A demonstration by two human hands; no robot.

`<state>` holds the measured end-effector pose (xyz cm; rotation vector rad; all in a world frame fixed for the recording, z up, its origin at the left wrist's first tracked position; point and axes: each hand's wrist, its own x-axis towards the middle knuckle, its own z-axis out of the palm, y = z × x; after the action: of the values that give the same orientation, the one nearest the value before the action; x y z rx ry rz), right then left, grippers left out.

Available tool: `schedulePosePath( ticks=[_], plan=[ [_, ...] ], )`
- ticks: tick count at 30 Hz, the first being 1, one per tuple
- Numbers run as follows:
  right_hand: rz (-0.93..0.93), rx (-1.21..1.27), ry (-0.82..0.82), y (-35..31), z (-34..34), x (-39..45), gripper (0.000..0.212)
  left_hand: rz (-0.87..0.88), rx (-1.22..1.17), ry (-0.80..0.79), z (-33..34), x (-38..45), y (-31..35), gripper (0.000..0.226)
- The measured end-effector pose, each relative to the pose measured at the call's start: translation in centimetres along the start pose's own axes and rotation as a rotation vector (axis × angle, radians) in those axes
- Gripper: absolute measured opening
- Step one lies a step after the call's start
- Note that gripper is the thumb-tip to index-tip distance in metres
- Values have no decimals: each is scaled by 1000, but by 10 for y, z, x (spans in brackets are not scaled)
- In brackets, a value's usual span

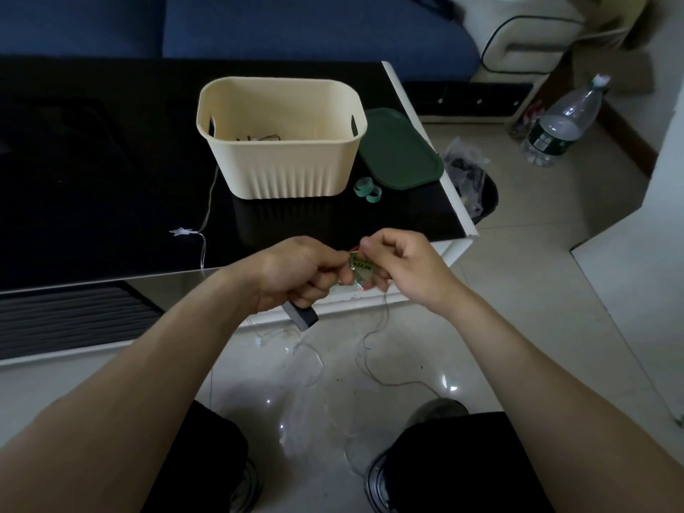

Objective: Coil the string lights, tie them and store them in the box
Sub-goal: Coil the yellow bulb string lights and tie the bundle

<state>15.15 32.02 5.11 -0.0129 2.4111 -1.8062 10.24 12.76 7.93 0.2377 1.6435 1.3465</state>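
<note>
I'm gripping the grey battery pack [301, 315] w/ my left hand [296, 272], right hand [399, 268] pinching the green tag [361, 270], box [283, 138] at 12 o'clock.

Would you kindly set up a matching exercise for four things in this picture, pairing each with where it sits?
Things:
1. cream box
2. green lid
3. star light
4. plastic bottle

Places:
A. on the floor, far right
B. flat on the table, right of the box
C. upright in the middle of the black table
D. on the table near its front edge, left of the box

Pairs: 1-C, 2-B, 3-D, 4-A
</note>
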Motion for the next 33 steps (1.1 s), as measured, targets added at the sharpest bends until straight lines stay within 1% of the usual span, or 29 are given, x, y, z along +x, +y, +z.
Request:
schedulePosePath(
  ticks=[2, 5, 7, 9, 10, 12, 14, 15, 17, 18, 19, 20, 23, 24, 25, 28, 29, 30, 32, 33],
  plan=[
    [25, -28, 16, 1, -4, 3, 24, 78, -158, 10, 1, 0, 1, 37],
    [157, -56, -22, 3, -10, 4, 40, 277, -546, -9, -2, 0, 6, 34],
    [198, -195, -57, 3, -14, 4, 50, 401, -724, 34, -5, -2, 10, 29],
    [214, -378, -89, 5, -14, 4, 52, 465, -802, 103, -7, -3, 12, 30],
    [207, -427, -87, 6, -11, 4, 51, 481, -820, 129, -7, -4, 12, 32],
    [159, -440, -34, 8, -4, 4, 43, 505, -806, 191, -7, -4, 11, 29],
    [87, -386, 39, 6, 8, 4, 26, 525, -798, 255, -6, -3, 12, 24],
    [28, -366, 82, 4, 15, 5, 22, 531, -820, 274, -6, -3, 13, 23],
    [-107, -383, 184, 3, 27, 8, 22, 532, -881, 278, -6, -5, 14, 21],
    [-153, -409, 214, 2, 30, 10, 22, 532, -899, 273, -5, -6, 15, 18],
    [-168, -448, 208, 0, 33, 11, 22, 538, -909, 264, -5, -8, 16, 14],
    [-160, -479, 164, -1, 34, 11, 22, 544, -912, 259, -4, -9, 16, 13],
    [-114, -583, -83, -8, 38, 2, 26, 537, -880, 269, -6, -7, 13, 25],
    [-130, -615, -122, -10, 41, -2, 26, 520, -834, 271, -6, -4, 12, 27],
    [-158, -630, -133, -12, 44, -5, 26, 496, -755, 282, -6, -1, 9, 30],
    [-222, -614, -127, -19, 49, -13, 31, 366, -471, 308, -2, 4, 3, 49],
    [-222, -587, -130, -22, 48, -14, 29, 310, -424, 287, 0, 6, 2, 59],
    [-216, -552, -126, -24, 44, -16, 27, 248, -397, 246, 3, 8, 0, 76],
    [-202, -489, -97, -27, 36, -18, 25, 145, -315, 143, 7, 6, -2, 89],
    [-201, -476, -79, -29, 32, -19, 24, 125, -238, 81, 9, 6, -3, 81]
  ],
)
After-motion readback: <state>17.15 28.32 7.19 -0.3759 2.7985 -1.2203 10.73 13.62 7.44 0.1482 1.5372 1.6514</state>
